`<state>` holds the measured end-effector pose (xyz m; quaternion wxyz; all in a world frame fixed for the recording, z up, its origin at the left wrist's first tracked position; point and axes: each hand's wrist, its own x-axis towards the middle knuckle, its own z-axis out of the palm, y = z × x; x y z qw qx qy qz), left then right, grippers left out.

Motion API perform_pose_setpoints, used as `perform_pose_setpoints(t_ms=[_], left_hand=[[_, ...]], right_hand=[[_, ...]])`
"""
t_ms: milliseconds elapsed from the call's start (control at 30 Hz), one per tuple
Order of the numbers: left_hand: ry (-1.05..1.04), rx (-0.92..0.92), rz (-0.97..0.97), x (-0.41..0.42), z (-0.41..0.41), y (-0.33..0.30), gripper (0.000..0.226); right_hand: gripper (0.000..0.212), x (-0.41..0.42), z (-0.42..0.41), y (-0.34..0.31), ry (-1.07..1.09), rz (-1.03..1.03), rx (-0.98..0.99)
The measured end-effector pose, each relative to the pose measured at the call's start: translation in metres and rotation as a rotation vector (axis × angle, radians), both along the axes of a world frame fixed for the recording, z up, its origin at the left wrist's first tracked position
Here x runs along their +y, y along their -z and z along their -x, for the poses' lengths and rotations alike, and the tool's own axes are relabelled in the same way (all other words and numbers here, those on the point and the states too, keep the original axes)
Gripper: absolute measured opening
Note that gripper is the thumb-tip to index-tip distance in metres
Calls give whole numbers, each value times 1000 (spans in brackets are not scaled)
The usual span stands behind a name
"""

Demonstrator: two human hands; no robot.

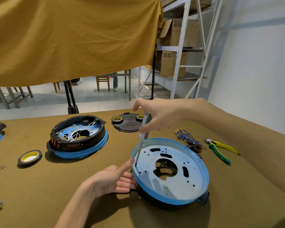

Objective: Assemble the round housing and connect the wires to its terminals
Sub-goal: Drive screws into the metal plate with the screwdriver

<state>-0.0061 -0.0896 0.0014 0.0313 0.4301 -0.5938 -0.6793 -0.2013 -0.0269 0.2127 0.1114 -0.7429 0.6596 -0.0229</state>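
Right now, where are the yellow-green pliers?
In the head view, the pliers lie on the table's right side, beyond the round housing, right of the blue wire bundle.

Blue housing [161, 197], yel/grn pliers [220, 151]

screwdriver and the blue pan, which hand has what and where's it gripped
The right hand grips the screwdriver by its grey-white handle, tip down in the blue pan. The left hand holds the pan's near-left rim.
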Motion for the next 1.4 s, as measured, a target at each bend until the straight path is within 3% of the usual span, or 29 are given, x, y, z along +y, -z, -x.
perform_pose_setpoints(t_ms=[133, 300, 400, 467, 533, 633, 700, 800, 900, 1033, 1167, 1300, 1400], left_hand=[[-5, 0, -7, -1, 0, 1, 107], [-6, -6, -14, -1, 1, 1, 109], [-13, -6, -12, -1, 1, 1, 107], [-17, -6, -12, 0, 1, 0, 104], [-16, -5, -8, 1, 1, 0, 104], [-19, -6, -6, 1, 2, -1, 105], [-20, -9, -14, 2, 2, -2, 105], [-19, -12, -18, 2, 2, -2, 106], [-14, -19, -17, 1, 3, -2, 107], [-15, -24, -14, 1, 4, -2, 107], [-6, -21, -5, 1, 2, 0, 108], [-4, -27, -4, 0, 2, 0, 109], [3, -28, -6, -1, 1, 1, 109]], right_hand=[[47, 1, -3, -3, 14, 21, 18], [62, 5, -10, -5, -40, -47, -71], [43, 3, -18, -1, -47, 103, 72], [47, 1, -19, 0, -64, 109, 95], [55, 0, -20, -5, -77, 20, -5], [44, -3, -21, -4, -78, 127, 97], [50, -6, -20, -1, -67, 132, 119], [61, -6, -20, -7, -63, -12, -37], [46, -9, -21, -3, -71, 120, 84], [63, -10, -18, -4, -84, 12, -15], [49, -8, -19, 0, -64, 175, 135], [49, -4, -14, -4, -70, 12, -39], [31, -2, -18, 1, -70, 154, 86]])
